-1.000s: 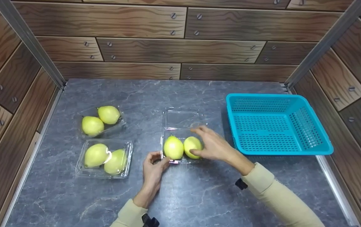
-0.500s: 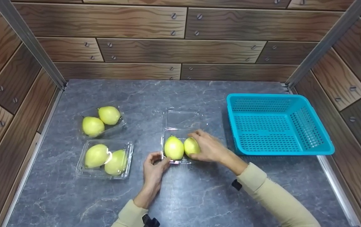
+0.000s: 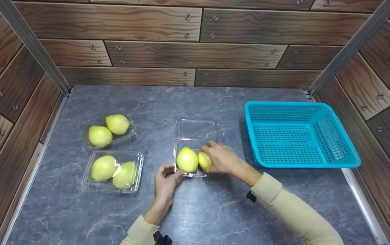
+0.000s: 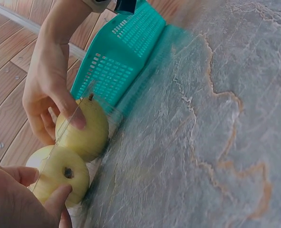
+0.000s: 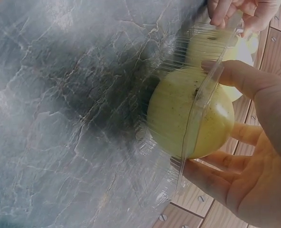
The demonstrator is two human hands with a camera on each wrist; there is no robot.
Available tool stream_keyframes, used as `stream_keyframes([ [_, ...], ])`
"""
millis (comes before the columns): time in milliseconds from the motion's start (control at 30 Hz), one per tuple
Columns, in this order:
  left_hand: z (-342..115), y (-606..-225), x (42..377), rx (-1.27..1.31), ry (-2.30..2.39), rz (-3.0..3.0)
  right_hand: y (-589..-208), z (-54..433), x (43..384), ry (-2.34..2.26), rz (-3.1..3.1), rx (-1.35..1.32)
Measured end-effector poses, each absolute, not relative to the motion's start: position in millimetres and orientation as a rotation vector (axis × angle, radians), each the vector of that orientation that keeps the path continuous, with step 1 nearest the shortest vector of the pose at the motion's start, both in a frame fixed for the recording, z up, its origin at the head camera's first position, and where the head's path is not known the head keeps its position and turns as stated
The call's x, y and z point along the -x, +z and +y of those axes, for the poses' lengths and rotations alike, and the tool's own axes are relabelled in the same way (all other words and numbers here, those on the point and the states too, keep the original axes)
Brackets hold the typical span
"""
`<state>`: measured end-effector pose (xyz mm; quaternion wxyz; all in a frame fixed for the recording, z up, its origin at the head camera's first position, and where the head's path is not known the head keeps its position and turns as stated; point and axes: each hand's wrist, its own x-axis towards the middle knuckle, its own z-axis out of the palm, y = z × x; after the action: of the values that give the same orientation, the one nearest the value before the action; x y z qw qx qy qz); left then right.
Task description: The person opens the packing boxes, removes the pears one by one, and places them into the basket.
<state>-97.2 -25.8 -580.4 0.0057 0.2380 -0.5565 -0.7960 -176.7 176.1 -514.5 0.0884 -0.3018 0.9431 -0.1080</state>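
Note:
A clear plastic clamshell box [image 3: 199, 129] sits at mid-table with its lid folded back, away from the person. Two yellow-green pears lie side by side in its base: a left pear [image 3: 187, 160] and a right pear [image 3: 204, 160]. My left hand [image 3: 165, 185] pinches the box at its front left corner, thumb over the rim. Curled round the right pear is my right hand [image 3: 223, 158], which covers its right side. In the right wrist view, thumb and fingers span this pear [image 5: 178, 114] at the box's clear wall.
On the left, a lidded clear box [image 3: 87, 180] holds two pears. Behind it, two more pears [image 3: 100, 136] lie in another clear box. A turquoise perforated basket [image 3: 338, 164] stands at right. Wood-patterned walls [image 3: 154, 54] and metal posts border the grey table.
My right hand has moved left and closed round the right pear, covering more of it. The left hand has stayed at the box corner.

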Motion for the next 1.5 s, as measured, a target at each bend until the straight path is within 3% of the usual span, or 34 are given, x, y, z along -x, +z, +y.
stream_keyframes([
  [833, -25, -579, 96, -0.760, -2.479, -1.761, -516, 178, 178, -0.362, 2.864, 0.917],
  [1500, -26, -581, 97, -0.735, -2.486, -1.741, -464, 195, 173, -0.566, 2.935, 0.817],
])
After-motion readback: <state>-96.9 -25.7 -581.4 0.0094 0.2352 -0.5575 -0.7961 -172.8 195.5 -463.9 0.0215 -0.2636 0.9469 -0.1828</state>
